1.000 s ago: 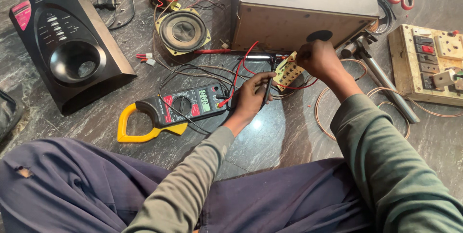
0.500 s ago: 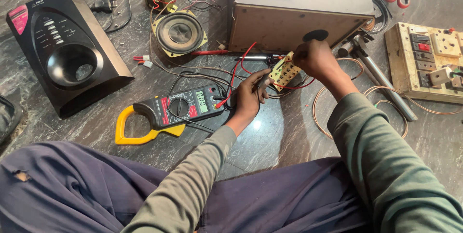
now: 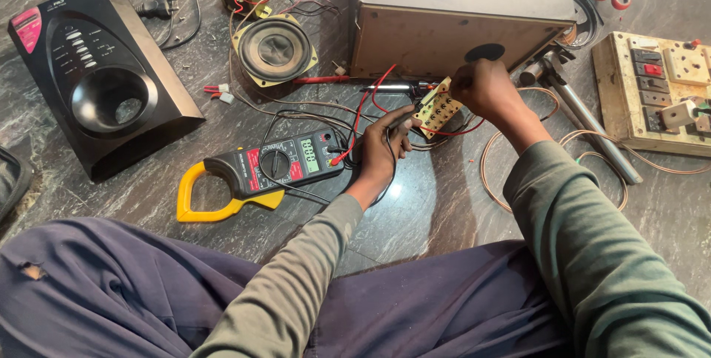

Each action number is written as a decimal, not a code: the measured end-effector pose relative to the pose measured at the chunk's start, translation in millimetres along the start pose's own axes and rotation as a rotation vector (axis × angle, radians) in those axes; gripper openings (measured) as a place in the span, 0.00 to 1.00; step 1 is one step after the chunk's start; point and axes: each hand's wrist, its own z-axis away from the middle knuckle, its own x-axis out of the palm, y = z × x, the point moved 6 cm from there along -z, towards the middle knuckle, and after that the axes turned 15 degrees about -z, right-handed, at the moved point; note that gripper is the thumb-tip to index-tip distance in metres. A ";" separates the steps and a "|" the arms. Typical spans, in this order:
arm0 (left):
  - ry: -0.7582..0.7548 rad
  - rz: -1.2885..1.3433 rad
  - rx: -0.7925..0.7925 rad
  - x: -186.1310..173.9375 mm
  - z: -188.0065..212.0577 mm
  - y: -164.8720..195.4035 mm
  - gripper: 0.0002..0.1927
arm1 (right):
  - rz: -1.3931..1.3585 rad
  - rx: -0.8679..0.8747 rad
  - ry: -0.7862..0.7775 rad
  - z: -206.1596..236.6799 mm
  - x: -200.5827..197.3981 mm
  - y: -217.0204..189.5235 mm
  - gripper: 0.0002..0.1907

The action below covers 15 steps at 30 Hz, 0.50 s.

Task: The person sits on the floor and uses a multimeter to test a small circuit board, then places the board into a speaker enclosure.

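Circuit board, right hand holding, left hand probing

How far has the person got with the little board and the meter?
Done: the black front panel and round speaker lie loose on the floor, and the clamp meter is wired up, screen lit. In hand: the right hand holds the small board while the left hand presses a probe to it. Left: both parts are not yet back on the grey box.
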 end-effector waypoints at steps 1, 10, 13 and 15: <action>-0.001 0.023 0.000 0.0 -0.2 0.7 0.20 | 0.011 0.010 0.005 -0.1 -0.3 0.2 0.06; 0.011 0.049 -0.021 0.0 -4.0 -1.2 0.21 | -0.005 0.007 0.002 -0.9 -0.6 2.0 0.06; 0.021 0.044 -0.019 0.4 -4.8 -2.7 0.22 | -0.045 -0.039 -0.008 -0.9 0.1 2.7 0.06; 0.027 0.034 -0.023 0.6 -3.9 -3.8 0.22 | -0.021 -0.020 -0.001 0.1 1.6 6.2 0.06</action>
